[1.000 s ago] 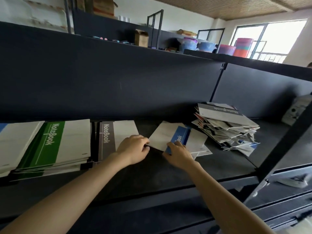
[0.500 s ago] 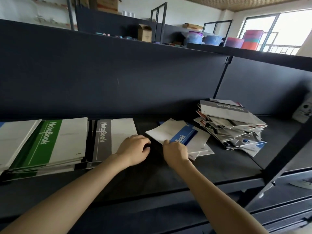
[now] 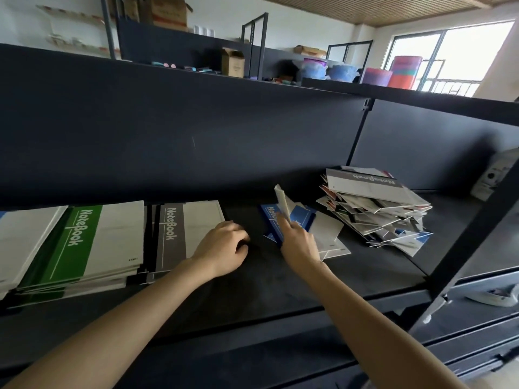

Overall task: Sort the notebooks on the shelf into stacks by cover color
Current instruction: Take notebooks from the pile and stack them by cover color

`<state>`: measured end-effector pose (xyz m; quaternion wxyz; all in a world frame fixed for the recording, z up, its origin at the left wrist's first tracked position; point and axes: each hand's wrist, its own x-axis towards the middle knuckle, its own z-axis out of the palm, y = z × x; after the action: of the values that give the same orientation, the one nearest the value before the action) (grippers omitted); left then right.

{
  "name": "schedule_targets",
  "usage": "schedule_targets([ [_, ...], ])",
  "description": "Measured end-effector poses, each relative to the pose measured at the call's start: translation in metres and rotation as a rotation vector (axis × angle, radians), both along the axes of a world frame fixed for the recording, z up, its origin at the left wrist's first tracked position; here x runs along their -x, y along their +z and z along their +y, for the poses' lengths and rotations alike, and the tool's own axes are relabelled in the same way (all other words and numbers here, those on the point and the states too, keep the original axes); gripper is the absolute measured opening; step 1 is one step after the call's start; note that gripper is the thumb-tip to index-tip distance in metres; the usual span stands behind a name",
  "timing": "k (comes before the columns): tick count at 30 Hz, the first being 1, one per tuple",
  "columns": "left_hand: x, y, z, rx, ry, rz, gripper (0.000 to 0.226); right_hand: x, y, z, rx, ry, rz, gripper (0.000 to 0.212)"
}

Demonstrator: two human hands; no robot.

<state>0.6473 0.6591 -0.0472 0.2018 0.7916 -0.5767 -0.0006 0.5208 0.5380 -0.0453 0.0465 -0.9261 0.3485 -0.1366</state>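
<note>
On the dark shelf [image 3: 280, 279] lie a green-striped notebook stack [image 3: 81, 242] at the left and a grey-striped stack [image 3: 179, 234] beside it. My left hand [image 3: 224, 245] rests with curled fingers on the shelf just right of the grey stack, holding nothing. My right hand [image 3: 297, 242] pinches a white-covered notebook [image 3: 282, 202] and tips it up on edge. Under it lie blue-striped notebooks [image 3: 300, 217] in a small loose pile. A messy heap of mixed notebooks [image 3: 373, 209] sits at the right.
A black upright post [image 3: 477, 240] crosses the shelf's right front corner. A white box [image 3: 494, 175] stands at the far right. The upper shelf carries cardboard boxes [image 3: 233, 63] and coloured tubs [image 3: 376, 75]. The lower shelf holds a white object [image 3: 494, 296].
My right hand has lifted the top notebook from flat to nearly upright, uncovering another blue-striped cover below. My left hand has let go of its edge and drawn back slightly.
</note>
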Motion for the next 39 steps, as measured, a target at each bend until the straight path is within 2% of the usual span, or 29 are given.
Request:
schedule_targets([
  [3, 0.006, 0.003, -0.001, 0.007, 0.006, -0.016, 0.044, 0.000, 0.019, 0.007, -0.119, -0.065, -0.247, 0.066],
  [8, 0.012, 0.006, -0.007, 0.081, 0.087, -0.003, 0.076, 0.001, 0.063, 0.022, -0.371, -0.107, -0.700, 0.056],
  [11, 0.010, 0.009, -0.008, 0.139, 0.163, -0.011, 0.084, 0.004, 0.081, 0.033, -0.482, -0.051, -0.838, 0.050],
  [13, 0.006, 0.012, -0.006, 0.212, 0.192, -0.006, 0.075, 0.006, 0.090, 0.041, -0.516, 0.003, -0.868, 0.048],
  [17, -0.005, 0.013, 0.003, 0.480, 0.109, -0.009, 0.046, 0.001, 0.100, 0.052, -0.494, 0.051, -0.928, 0.045],
  [21, -0.008, 0.026, 0.017, 0.575, 0.266, 0.175, 0.029, -0.015, 0.107, 0.064, -0.642, 0.208, -1.073, 0.045],
  [23, -0.011, 0.031, 0.022, 0.641, 0.311, 0.343, 0.023, -0.022, 0.105, 0.071, -0.535, 0.272, -0.981, 0.048],
  [26, -0.018, 0.036, 0.035, 0.752, 0.300, 0.601, 0.012, -0.034, 0.088, 0.074, -0.330, 0.255, -0.655, 0.055],
  [28, -0.024, 0.039, 0.046, 0.829, 0.327, 0.686, 0.003, -0.043, 0.071, 0.073, -0.277, 0.232, -0.485, 0.062],
  [31, -0.033, 0.040, 0.063, 0.830, 0.399, 0.713, 0.032, -0.053, 0.048, 0.081, -0.248, 0.252, -0.264, 0.071],
  [34, -0.045, 0.035, 0.081, 0.823, 0.429, 0.726, 0.050, -0.062, 0.036, 0.096, -0.159, 0.398, -0.115, 0.068],
  [39, -0.065, 0.029, 0.115, 0.702, 0.466, 0.764, 0.063, -0.082, 0.023, 0.117, -0.175, 0.497, -0.094, 0.066],
])
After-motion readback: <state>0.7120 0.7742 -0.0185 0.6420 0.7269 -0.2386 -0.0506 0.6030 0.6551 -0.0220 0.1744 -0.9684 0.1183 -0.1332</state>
